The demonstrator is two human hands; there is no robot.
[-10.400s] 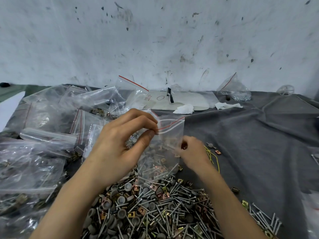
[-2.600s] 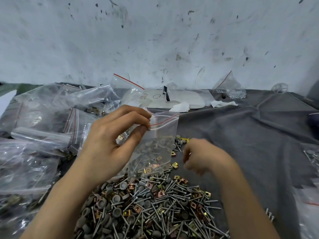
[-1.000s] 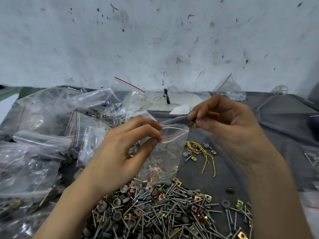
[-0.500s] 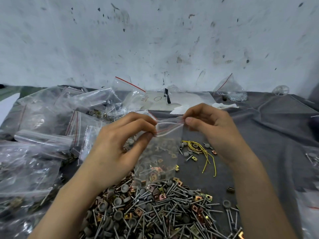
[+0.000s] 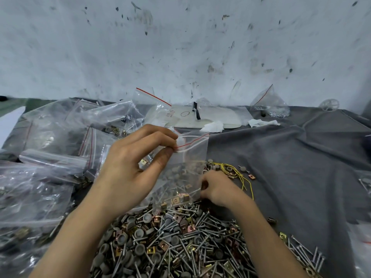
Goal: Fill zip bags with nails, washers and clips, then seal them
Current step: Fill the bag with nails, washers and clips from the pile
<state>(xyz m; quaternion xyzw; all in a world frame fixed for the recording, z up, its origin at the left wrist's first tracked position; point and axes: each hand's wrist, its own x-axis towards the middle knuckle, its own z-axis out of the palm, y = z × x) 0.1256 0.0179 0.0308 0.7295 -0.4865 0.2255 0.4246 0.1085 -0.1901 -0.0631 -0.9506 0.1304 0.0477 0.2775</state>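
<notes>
- Grey cloth covers the table below a scuffed white wall; filled bags crowd the left of the frame.
- Left hand, at centre, pinches the zip bag by its upper left corner at the red strip, thumb against fingertips. The bag hangs there, its mouth apparently unsealed, with some hardware already at the bottom.
- Right hand, just right of the bag's lower edge, curls at the heap of nails, washers and clips. Its fingertips are hidden, so I cannot tell whether it has anything.
- Risk: a one-corner hold may let the mouth sag shut, so dropped pieces could miss. Nail points could also pierce the thin film.
</notes>
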